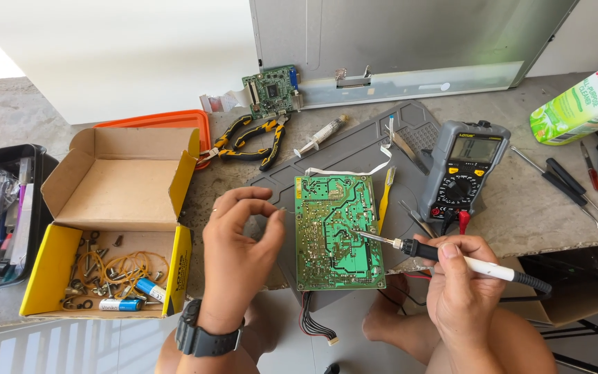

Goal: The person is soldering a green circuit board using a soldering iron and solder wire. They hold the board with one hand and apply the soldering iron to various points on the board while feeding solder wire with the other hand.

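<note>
From the camera on my head I look down at my right hand [466, 277], fingers closed around the white handle of a soldering iron [444, 255] held like a pen. Its metal tip touches the solder side of a green circuit board [338, 232], right of the board's middle. The board lies flat on a grey work mat [354, 142], its lower edge over the table's front edge, with a bundle of wires [315, 322] hanging below it.

My left hand [238, 256] hovers just left of the board, thumb and forefinger pinched together; they may be gripping a thin strand of solder, but it is too fine for me to tell. A black watch [205, 337] sits on that wrist.

Right of the board stand a yellow brush [386, 196] and a grey multimeter [465, 170]. Left of my hand is an open cardboard box [115, 187] with rubber bands, screws and batteries. Behind lie yellow-handled pliers [247, 138], a syringe [321, 135] and a smaller circuit board [271, 90]
</note>
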